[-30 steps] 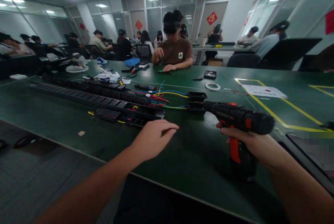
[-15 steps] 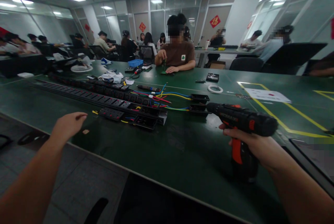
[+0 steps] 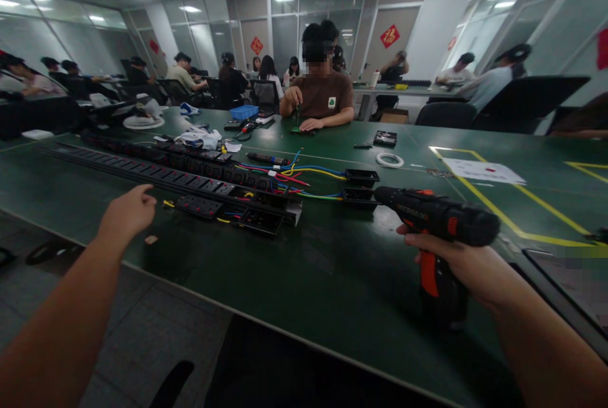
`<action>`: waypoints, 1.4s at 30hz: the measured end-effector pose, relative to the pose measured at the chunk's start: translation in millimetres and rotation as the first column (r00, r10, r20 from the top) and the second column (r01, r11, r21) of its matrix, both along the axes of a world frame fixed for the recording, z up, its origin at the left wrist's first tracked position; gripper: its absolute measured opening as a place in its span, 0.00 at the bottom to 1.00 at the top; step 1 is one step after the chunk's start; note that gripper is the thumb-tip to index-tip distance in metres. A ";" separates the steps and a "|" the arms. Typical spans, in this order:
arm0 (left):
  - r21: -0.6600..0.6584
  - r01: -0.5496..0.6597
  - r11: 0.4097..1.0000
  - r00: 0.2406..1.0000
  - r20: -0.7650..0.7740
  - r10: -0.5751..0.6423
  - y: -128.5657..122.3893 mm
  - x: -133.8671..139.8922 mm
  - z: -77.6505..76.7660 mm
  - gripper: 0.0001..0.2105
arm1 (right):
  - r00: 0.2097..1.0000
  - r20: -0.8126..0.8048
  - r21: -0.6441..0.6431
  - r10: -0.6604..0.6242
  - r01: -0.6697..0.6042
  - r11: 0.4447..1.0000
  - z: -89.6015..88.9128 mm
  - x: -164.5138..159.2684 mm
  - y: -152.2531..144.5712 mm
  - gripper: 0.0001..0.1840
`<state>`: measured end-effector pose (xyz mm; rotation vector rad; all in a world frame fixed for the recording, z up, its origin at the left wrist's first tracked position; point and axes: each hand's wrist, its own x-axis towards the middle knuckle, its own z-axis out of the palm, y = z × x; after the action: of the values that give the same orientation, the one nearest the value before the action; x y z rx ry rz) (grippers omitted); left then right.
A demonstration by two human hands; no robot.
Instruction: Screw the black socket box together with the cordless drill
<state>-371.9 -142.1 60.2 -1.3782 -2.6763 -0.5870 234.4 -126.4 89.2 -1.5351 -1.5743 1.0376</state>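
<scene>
My right hand point(image 3: 449, 253) is wrapped round the grip of a black and orange cordless drill point(image 3: 441, 215), held above the table with its nose pointing left. My left hand point(image 3: 128, 211) hovers over the near table edge with nothing visible in it, the index finger extended and the others loosely bent. Just beyond it lies a long black power strip point(image 3: 156, 177) with a row of sockets. Close by, at its near side, are a short socket block point(image 3: 198, 206) and an open black housing point(image 3: 261, 220). Coloured wires point(image 3: 313, 172) run to two small black boxes point(image 3: 361, 177).
Across the green table point(image 3: 304, 281) sits a co-worker point(image 3: 327, 94) working on a small green part. A white ring point(image 3: 389, 160), a paper sheet point(image 3: 484, 170) inside yellow tape and a blue basket point(image 3: 244, 111) lie about. A dark-framed screen point(image 3: 565, 287) is at right.
My left hand has shifted slightly and its fingers have moved apart, the index now stretched out. The drill stays in my right hand. The whole view has shifted a little.
</scene>
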 end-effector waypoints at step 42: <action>0.176 0.757 0.629 0.585 0.246 -0.773 153.9 380.8 -56.1 0.27 | 0.996 0.038 0.013 0.077 -0.077 0.997 -2.3 -14.6 -1.1 0.19</action>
<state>8.9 11.8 4.1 -2.6293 -2.0610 -0.9767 219.8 -127.5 86.9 -1.5023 -1.6747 1.0430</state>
